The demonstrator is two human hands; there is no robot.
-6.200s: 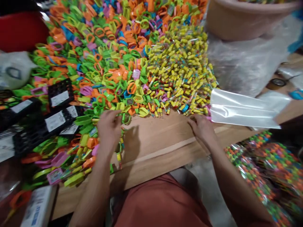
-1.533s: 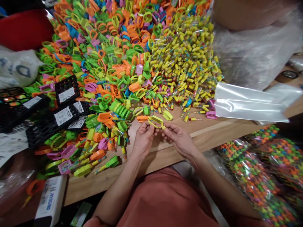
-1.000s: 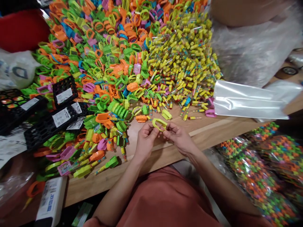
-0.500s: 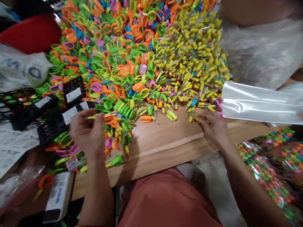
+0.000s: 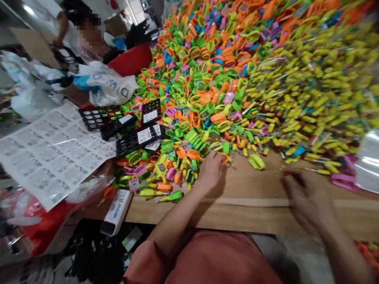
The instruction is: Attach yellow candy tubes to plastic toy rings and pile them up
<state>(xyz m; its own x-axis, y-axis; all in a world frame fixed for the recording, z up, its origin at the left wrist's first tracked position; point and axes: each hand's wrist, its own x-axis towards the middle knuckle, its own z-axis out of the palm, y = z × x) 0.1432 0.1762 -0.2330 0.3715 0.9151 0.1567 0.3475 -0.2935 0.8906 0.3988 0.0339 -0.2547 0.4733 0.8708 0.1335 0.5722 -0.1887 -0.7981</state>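
My left hand (image 5: 211,170) rests at the near edge of a big heap of coloured plastic rings (image 5: 207,79). Its fingers are curled down among orange and green pieces, and what they grip is hidden. My right hand (image 5: 299,193) lies blurred on the wooden table (image 5: 251,197), its fingertips by a thin yellow tube at the fringe of the pile of yellow tubes (image 5: 310,86). A loose yellow-green clip (image 5: 257,161) lies between the hands.
Black grid trays (image 5: 136,138) and a printed sheet (image 5: 50,154) lie to the left, with a white box (image 5: 115,211) at the table's edge. A clear plastic bag (image 5: 367,161) is at the right. Behind are a white sack (image 5: 103,83), a red tub (image 5: 133,59) and another person (image 5: 77,27).
The view has swung left. My left hand moved from the left pile to the heap's near edge. My right hand stays by the yellow tubes. Earlier both hands held a yellow ring together.
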